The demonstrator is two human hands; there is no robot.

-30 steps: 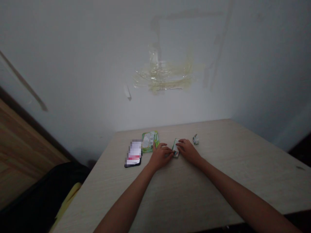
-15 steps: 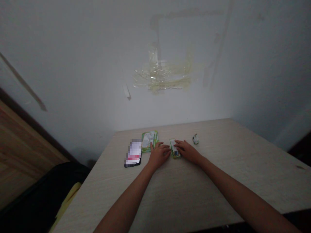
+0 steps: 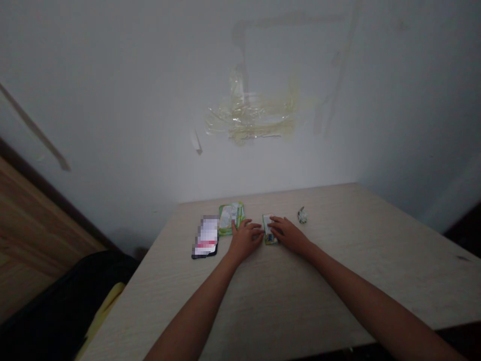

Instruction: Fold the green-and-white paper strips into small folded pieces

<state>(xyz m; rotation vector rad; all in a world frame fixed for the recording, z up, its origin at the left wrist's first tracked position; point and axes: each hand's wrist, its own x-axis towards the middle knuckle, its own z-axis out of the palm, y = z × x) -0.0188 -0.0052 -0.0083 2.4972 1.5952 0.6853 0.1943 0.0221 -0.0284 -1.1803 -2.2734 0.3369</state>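
Note:
A small green-and-white printed packet [image 3: 269, 234] lies on the pale wood-grain table [image 3: 285, 291] between my hands. My right hand [image 3: 287, 233] rests over its right side, fingers spread and touching its top. On the packet's left is my left hand [image 3: 246, 240], fingers apart, with the fingertips at or very near its edge. Behind the left hand a larger green packet [image 3: 227, 218] with a white printed label lies flat, partly covered by the thumb and fingers. I cannot tell whether the left hand touches it.
A phone [image 3: 206, 238] with a blurred, lit screen lies left of the larger packet. A crumpled wrapper [image 3: 302, 215] sits beyond my right hand. The wall [image 3: 150, 125] with clear tape [image 3: 251, 115] rises behind the table. Dark and yellow cloth [image 3: 101, 313] is at lower left.
My right hand's fingers have shifted slightly on the small packet, which looks a little straighter. The left hand has hardly moved.

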